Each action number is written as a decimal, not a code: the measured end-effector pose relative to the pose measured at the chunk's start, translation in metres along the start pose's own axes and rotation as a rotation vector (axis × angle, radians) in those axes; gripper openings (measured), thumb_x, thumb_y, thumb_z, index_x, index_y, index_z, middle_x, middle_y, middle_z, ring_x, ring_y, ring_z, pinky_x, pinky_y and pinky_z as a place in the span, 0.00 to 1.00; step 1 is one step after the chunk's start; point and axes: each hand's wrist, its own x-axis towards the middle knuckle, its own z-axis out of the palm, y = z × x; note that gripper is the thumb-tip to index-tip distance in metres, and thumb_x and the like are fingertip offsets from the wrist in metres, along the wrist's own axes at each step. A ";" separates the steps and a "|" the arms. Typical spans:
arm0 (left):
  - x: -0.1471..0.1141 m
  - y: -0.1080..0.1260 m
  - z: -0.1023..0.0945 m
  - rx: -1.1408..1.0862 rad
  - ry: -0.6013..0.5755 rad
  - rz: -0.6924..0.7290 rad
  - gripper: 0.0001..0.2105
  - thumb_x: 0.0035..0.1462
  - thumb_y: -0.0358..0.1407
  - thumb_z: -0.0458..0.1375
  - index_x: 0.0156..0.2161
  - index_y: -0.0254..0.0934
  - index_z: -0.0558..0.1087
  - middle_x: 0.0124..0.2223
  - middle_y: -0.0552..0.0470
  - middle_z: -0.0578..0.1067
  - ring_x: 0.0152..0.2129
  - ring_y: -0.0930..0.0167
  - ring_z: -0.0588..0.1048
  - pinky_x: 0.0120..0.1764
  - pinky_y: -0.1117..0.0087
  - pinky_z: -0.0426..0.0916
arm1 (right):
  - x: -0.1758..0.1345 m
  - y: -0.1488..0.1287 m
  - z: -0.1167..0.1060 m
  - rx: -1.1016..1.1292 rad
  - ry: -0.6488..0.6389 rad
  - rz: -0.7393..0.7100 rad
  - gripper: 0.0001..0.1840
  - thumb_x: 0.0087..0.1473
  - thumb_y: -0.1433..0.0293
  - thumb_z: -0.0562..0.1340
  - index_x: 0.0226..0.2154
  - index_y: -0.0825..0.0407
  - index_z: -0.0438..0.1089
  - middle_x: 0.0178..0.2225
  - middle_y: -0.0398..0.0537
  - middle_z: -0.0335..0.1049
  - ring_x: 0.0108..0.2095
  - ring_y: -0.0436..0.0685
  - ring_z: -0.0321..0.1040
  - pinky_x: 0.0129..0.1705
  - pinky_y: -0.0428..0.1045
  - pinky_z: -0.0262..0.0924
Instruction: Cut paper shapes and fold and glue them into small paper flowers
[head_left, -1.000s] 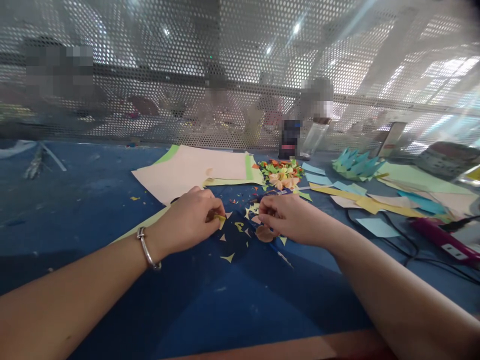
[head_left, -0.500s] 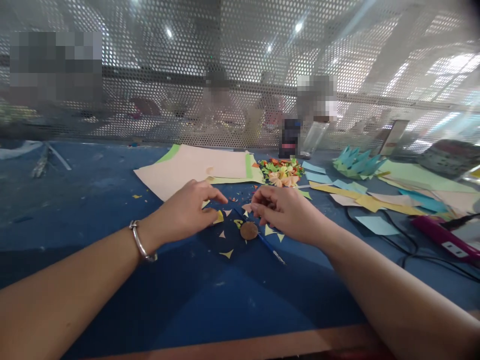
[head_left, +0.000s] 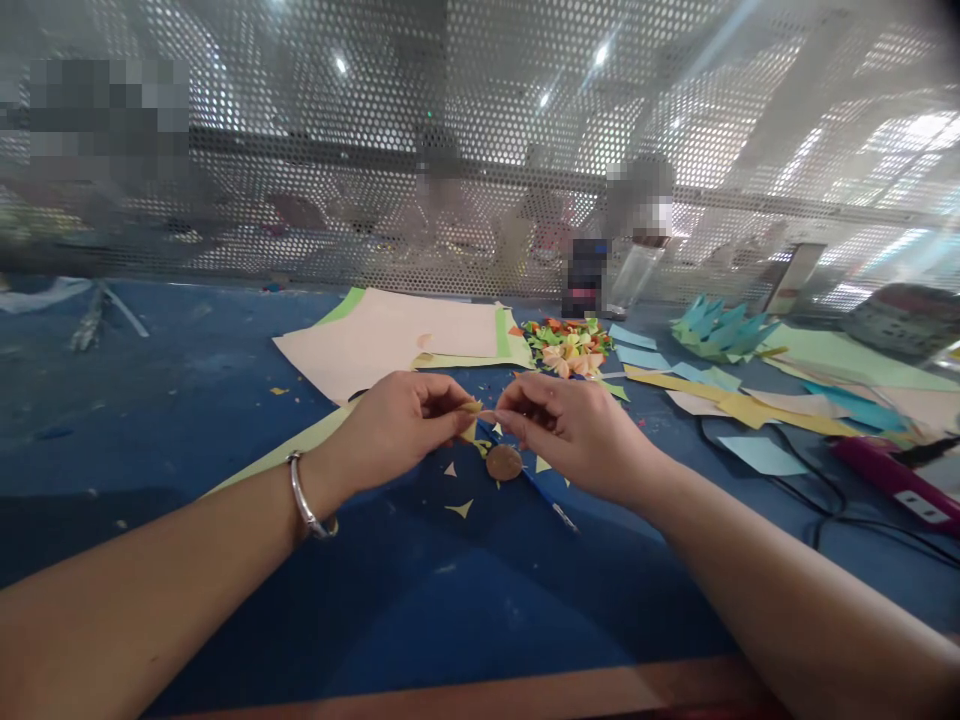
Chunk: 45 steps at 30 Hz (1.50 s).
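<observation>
My left hand [head_left: 397, 425], with a silver bangle at the wrist, pinches a small yellow paper piece [head_left: 471, 407] between thumb and fingertips. Facing it, my right hand [head_left: 577, 430] is closed on a small peach paper piece [head_left: 487, 415]. The fingertips of both hands almost meet, and the two pieces seem to touch; their exact shapes are too small to tell. Just below lies a round brown disc [head_left: 504, 462]. A blue pen [head_left: 556, 508] runs under or beside the disc. Yellow and pink paper scraps [head_left: 460, 509] are scattered around it.
Large pink and green paper sheets [head_left: 405, 330] lie behind my left hand. A heap of cut paper flowers [head_left: 566, 345] sits behind my right. Rightward are paper strips [head_left: 742, 408], a blue-green folded paper piece [head_left: 720, 328], a purple power strip [head_left: 892, 480] and cables. Perforated metal [head_left: 315, 200] borders the table.
My left hand has moved right and closed from open fingers into a pinch on the yellow paper piece. My right hand has shifted slightly, bringing its peach piece against it.
</observation>
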 end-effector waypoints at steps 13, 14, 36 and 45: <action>-0.010 0.018 0.006 -0.598 -0.007 -0.223 0.05 0.54 0.30 0.61 0.36 0.36 0.79 0.37 0.48 0.81 0.35 0.70 0.79 0.41 0.68 0.74 | -0.003 0.000 0.006 -0.171 0.025 -0.137 0.08 0.65 0.66 0.57 0.36 0.51 0.69 0.32 0.45 0.73 0.31 0.51 0.68 0.34 0.45 0.55; -0.010 0.018 0.007 -0.618 -0.011 -0.224 0.04 0.54 0.30 0.61 0.35 0.35 0.79 0.37 0.48 0.81 0.34 0.70 0.79 0.42 0.67 0.74 | -0.003 0.000 0.006 -0.183 0.031 -0.140 0.09 0.65 0.66 0.57 0.36 0.51 0.69 0.32 0.45 0.74 0.31 0.51 0.68 0.34 0.46 0.56; -0.011 0.018 0.011 -0.655 0.041 -0.158 0.04 0.53 0.32 0.64 0.36 0.35 0.76 0.38 0.51 0.79 0.35 0.72 0.79 0.46 0.67 0.73 | -0.003 -0.005 0.007 0.003 0.065 -0.080 0.10 0.64 0.66 0.58 0.39 0.51 0.74 0.32 0.44 0.75 0.30 0.50 0.69 0.33 0.45 0.58; -0.011 0.016 0.007 -0.545 0.026 -0.085 0.06 0.53 0.32 0.64 0.38 0.36 0.77 0.38 0.51 0.80 0.34 0.72 0.79 0.43 0.68 0.73 | -0.002 -0.005 0.009 0.125 0.057 -0.004 0.10 0.63 0.67 0.58 0.36 0.52 0.74 0.30 0.43 0.74 0.26 0.48 0.66 0.28 0.44 0.57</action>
